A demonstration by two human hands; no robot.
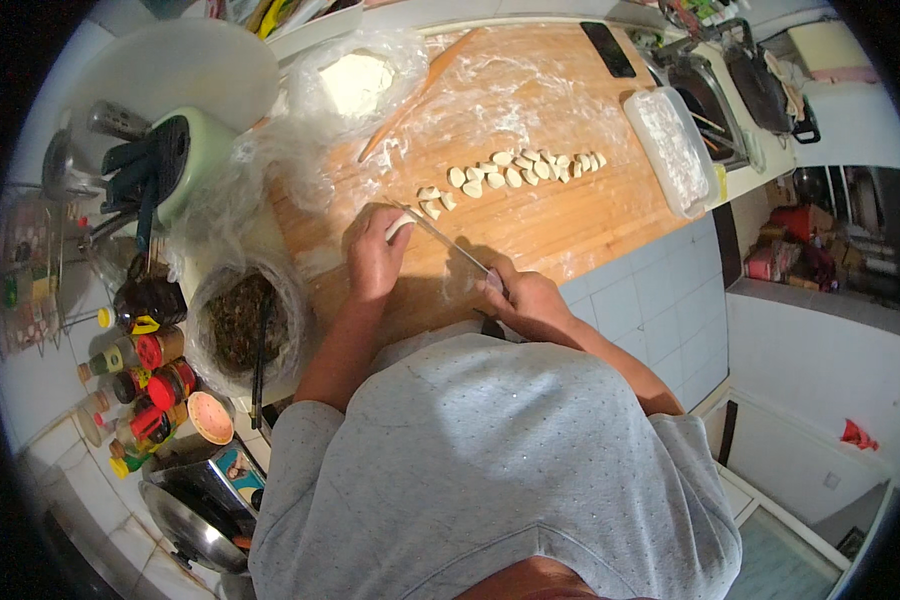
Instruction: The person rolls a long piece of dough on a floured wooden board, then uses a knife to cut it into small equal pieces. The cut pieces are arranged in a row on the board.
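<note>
My left hand holds the short end of a dough roll down on a floured wooden board. In my right hand is the handle of a kitchen knife, whose blade reaches across to the dough beside my left fingers. Several cut dough pieces lie in an uneven band across the board, with a few more just beyond the blade. Behind them, at an angle, rests a tapered wooden rolling pin.
A plastic bag of flour stands at the back left. A bowl of dark filling with chopsticks is at the left, near bottles and jars. At the right are a floury plastic container, a black phone and a stove.
</note>
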